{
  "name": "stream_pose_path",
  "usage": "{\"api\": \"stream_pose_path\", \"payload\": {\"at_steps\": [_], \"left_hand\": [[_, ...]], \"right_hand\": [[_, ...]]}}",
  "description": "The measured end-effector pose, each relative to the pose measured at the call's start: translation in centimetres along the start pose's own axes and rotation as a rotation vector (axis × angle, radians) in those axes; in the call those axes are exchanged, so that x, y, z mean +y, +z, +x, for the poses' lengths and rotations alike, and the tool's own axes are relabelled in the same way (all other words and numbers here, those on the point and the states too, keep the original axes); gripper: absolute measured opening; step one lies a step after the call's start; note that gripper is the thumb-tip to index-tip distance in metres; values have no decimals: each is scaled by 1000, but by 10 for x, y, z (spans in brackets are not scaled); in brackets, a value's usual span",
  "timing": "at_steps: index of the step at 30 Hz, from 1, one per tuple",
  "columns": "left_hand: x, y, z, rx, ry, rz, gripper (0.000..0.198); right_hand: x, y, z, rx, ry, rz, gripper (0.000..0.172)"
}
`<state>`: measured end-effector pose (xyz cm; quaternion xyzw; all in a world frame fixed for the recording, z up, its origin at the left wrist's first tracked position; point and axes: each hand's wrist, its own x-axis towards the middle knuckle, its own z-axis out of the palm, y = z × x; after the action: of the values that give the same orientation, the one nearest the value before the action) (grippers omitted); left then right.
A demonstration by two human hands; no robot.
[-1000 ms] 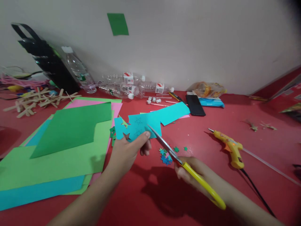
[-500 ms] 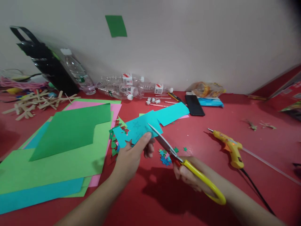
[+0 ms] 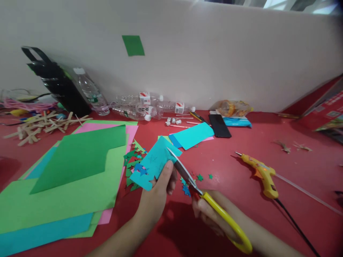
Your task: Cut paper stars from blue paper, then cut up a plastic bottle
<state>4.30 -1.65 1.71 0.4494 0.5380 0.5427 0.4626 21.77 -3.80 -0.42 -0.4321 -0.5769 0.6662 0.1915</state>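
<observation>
Between thumb and fingers, my left hand [image 3: 158,189] pinches a light-blue piece of paper [image 3: 154,155] with faint star outlines and notches along its edge. My right hand [image 3: 214,210] grips yellow-handled scissors [image 3: 189,175], their blades lying across the paper's right part near my left thumb. Small cut paper stars [image 3: 185,187], blue and green, lie on the red table just beyond my hands. Left of the held paper is a heap of green paper scraps [image 3: 131,164] with star-shaped cutouts. Another light-blue strip [image 3: 194,135] rests behind.
Coloured sheets [image 3: 80,157] are stacked at left, near wooden sticks [image 3: 50,123]. A black flask [image 3: 64,89], an upright bottle [image 3: 92,92] and several lying bottles [image 3: 144,107] line the wall. On the right are a phone [image 3: 220,125] and a yellow glue gun [image 3: 259,173] with its cord.
The held paper has turned and tilted in my left hand, coming away from the strip behind it. The scissors have moved with it, slightly left and lower in view. The camera view has tipped upward.
</observation>
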Motion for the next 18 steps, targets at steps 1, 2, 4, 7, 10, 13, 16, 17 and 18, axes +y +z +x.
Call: {"api": "stream_pose_path", "payload": {"at_steps": [1, 2, 4, 7, 10, 13, 16, 17, 18], "left_hand": [[0, 0, 0, 0, 2, 1, 43], [1, 0, 0, 1, 3, 6, 43], [2, 0, 0, -3, 5, 21, 45], [1, 0, 0, -4, 8, 19, 45], [-3, 1, 0, -17, 7, -8, 44], [-7, 1, 0, -24, -2, -21, 44], [-9, 1, -2, -12, -21, -13, 44], [-9, 1, -2, -8, -26, -12, 44], [-9, 0, -3, -4, -31, -12, 44]], "right_hand": [[0, -1, 1, -3, -14, -5, 69], [-1, -1, 1, -3, -34, -17, 68], [-4, 0, 2, -5, -70, -43, 67], [-6, 4, 1, 47, -84, -52, 66], [-1, 9, -1, 122, -82, -49, 64], [6, 10, -1, 95, -55, -57, 63], [9, 9, 0, 82, -64, -85, 60], [9, 9, 0, 86, -68, -91, 59], [9, 9, 0, 90, -66, -92, 59]]}}
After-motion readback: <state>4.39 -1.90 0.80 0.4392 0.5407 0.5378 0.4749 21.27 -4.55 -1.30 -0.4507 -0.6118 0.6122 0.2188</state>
